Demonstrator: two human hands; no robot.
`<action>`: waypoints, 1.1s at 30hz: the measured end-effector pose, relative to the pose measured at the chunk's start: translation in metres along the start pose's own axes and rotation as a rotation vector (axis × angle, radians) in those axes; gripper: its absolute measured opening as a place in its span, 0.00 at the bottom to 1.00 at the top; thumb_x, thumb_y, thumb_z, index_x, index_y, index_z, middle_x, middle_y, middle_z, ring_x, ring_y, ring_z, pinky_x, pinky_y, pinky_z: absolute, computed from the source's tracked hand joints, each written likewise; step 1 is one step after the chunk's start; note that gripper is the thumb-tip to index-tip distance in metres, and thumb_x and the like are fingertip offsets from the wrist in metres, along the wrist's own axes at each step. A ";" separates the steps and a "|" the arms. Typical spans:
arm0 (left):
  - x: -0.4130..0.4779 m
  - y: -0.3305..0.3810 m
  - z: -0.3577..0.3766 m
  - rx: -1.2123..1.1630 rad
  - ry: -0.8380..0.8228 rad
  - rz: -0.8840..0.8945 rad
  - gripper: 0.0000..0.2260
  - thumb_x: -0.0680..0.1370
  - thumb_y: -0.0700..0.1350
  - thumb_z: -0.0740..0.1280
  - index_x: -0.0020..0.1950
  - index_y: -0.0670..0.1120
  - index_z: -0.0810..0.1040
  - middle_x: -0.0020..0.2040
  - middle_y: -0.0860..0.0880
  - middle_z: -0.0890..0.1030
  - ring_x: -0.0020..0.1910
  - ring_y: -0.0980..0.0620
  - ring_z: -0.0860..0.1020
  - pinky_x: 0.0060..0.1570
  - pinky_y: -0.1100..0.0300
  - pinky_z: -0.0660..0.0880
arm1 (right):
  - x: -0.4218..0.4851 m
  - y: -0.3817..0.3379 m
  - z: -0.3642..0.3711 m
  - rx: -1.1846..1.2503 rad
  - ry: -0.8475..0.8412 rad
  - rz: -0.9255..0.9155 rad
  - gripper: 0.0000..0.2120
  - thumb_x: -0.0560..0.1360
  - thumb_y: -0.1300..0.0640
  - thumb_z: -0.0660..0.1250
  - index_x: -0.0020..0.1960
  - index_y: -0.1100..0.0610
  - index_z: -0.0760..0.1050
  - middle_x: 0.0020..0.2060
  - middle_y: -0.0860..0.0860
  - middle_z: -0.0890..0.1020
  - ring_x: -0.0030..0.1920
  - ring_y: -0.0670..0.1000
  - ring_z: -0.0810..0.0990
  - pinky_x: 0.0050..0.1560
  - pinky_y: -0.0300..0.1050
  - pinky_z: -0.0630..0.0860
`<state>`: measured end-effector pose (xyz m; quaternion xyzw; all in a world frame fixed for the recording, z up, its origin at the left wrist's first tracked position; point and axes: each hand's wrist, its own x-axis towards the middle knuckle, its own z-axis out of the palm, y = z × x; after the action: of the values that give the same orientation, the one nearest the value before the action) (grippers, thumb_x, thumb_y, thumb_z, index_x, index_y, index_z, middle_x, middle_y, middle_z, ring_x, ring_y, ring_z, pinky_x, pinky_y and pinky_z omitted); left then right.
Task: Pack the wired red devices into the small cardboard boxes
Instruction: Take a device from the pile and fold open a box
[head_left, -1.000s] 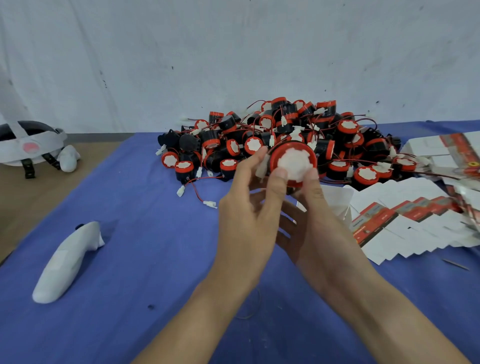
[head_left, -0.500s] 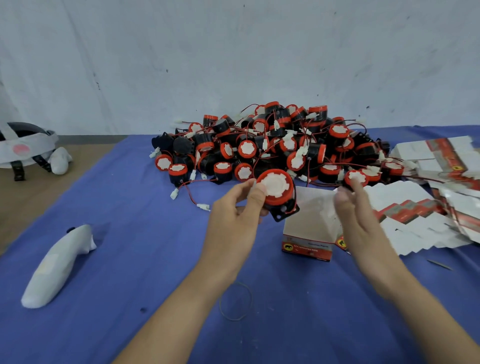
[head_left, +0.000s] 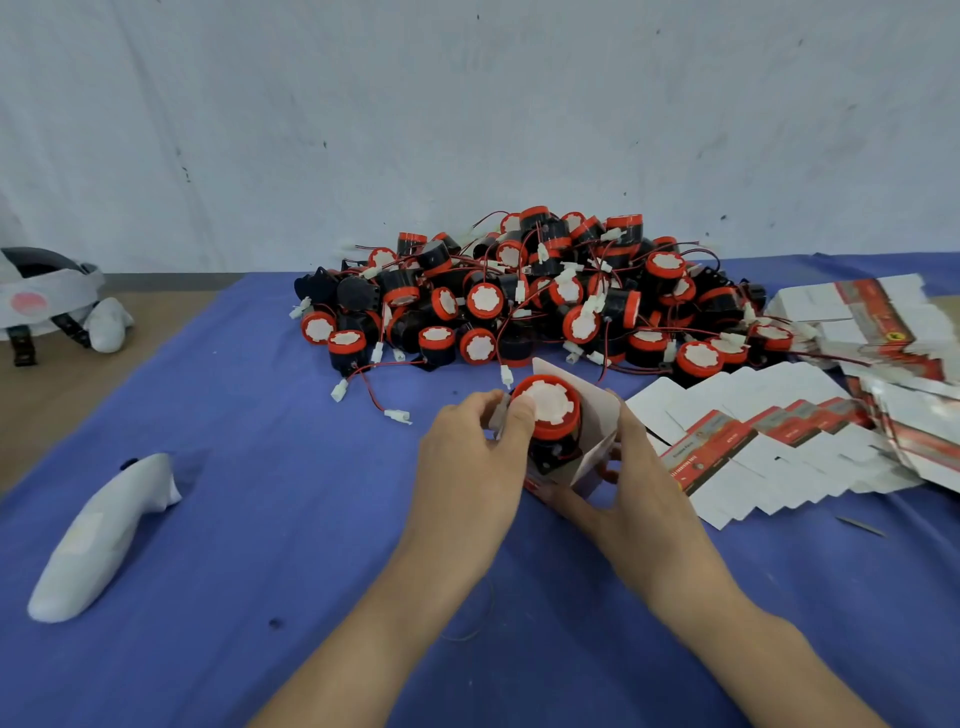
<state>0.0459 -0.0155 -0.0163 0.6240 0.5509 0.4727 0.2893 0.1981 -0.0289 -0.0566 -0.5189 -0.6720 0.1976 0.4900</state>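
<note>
My left hand (head_left: 470, 457) pinches a red device with a white face (head_left: 548, 408) at its rim; the device's black base sits inside the mouth of a small cardboard box (head_left: 589, 452). My right hand (head_left: 631, 488) grips that box from the right side, its flaps standing up behind the device. A large pile of red and black wired devices (head_left: 535, 296) lies on the blue cloth behind my hands. Flat unfolded boxes (head_left: 779, 441) are fanned out to the right.
A white controller (head_left: 104, 535) lies on the blue cloth (head_left: 260, 467) at the left. A headset with a second controller (head_left: 47, 301) rests on the bare wood at far left. More flat boxes (head_left: 872, 317) are stacked at the right back. A thin wire loop (head_left: 467, 618) lies under my left forearm.
My left hand has carried the device to the right and down into the box opening. My right hand has come in and taken hold of the box.
</note>
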 end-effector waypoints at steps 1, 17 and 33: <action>0.000 -0.001 0.001 0.025 0.010 0.002 0.20 0.81 0.58 0.62 0.67 0.50 0.77 0.58 0.52 0.81 0.53 0.57 0.78 0.46 0.72 0.73 | -0.001 0.000 0.002 -0.015 -0.003 -0.006 0.32 0.66 0.28 0.70 0.65 0.21 0.59 0.59 0.20 0.70 0.60 0.24 0.69 0.50 0.14 0.61; -0.003 -0.013 0.009 0.665 -0.078 0.148 0.08 0.84 0.49 0.57 0.61 0.50 0.71 0.55 0.52 0.80 0.50 0.50 0.78 0.45 0.56 0.75 | -0.012 0.010 0.006 -0.190 -0.132 0.087 0.43 0.73 0.42 0.74 0.79 0.39 0.53 0.69 0.35 0.70 0.66 0.34 0.68 0.64 0.32 0.66; 0.001 -0.017 -0.001 0.846 -0.043 0.374 0.25 0.76 0.31 0.60 0.70 0.50 0.66 0.64 0.52 0.64 0.53 0.57 0.68 0.40 0.67 0.63 | -0.009 0.022 0.007 -0.181 -0.155 0.110 0.45 0.74 0.38 0.71 0.78 0.32 0.42 0.61 0.23 0.66 0.59 0.24 0.65 0.50 0.17 0.64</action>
<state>0.0382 -0.0112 -0.0304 0.7855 0.5672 0.2374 -0.0699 0.2031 -0.0268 -0.0804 -0.5803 -0.6934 0.2023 0.3761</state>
